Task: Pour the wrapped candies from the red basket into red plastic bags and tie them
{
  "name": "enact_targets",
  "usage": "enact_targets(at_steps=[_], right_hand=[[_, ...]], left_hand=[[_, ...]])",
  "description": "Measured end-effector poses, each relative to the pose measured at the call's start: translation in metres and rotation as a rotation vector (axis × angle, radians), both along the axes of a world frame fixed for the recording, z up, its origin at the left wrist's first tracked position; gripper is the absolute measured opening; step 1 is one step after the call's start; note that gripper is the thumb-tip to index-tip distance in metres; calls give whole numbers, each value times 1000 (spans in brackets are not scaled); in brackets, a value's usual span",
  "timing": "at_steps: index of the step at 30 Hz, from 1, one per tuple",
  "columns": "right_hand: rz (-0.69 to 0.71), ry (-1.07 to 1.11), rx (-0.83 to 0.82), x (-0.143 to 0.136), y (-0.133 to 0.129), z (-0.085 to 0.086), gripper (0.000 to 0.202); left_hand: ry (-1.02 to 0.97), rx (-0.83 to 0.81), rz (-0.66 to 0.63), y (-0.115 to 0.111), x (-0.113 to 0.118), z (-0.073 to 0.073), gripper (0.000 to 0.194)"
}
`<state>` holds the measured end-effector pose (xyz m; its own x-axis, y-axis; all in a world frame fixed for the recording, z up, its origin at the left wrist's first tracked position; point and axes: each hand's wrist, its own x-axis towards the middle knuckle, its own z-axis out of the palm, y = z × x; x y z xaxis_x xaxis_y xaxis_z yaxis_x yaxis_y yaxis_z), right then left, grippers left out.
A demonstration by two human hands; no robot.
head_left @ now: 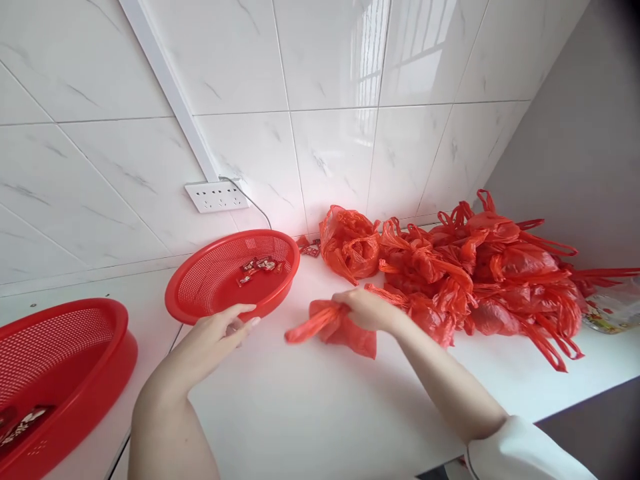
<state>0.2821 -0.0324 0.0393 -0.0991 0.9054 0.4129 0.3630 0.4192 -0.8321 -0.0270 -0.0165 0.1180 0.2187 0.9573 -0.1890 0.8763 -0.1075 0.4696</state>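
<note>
My right hand (357, 308) is closed round the upper part of a red plastic bag (353, 337), over the white table. One end of that bag sticks out to the left of my fingers, and the rest hangs below them. My left hand (227, 330) holds nothing, its thumb and fingers apart, close to the front rim of a red plastic basket (200, 300). Inside this basket lie several small wrapped packets (263, 265). Whether my left fingertips touch the rim I cannot tell.
Many red bags (480, 273), several of them knotted and filled, are heaped on the right. A crumpled red bag (353, 243) sits by the wall. At the left stands a second red basket (75, 373) with a few packets. A socket strip (217, 197) is on the tiled wall.
</note>
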Motion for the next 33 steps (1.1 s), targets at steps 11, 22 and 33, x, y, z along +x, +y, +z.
enact_targets(at_steps=[11, 22, 33], right_hand=[[-1010, -634, -24, 174, -59, 68, 47], [-1113, -715, -145, 128, -27, 68, 50], [-374, -459, -249, 2, 120, -2, 41]], left_hand=[[8, -56, 22, 0, -3, -3, 62], [-70, -67, 16, -3, -1, -6, 55], [-70, -91, -19, -11, 9, -1, 54]])
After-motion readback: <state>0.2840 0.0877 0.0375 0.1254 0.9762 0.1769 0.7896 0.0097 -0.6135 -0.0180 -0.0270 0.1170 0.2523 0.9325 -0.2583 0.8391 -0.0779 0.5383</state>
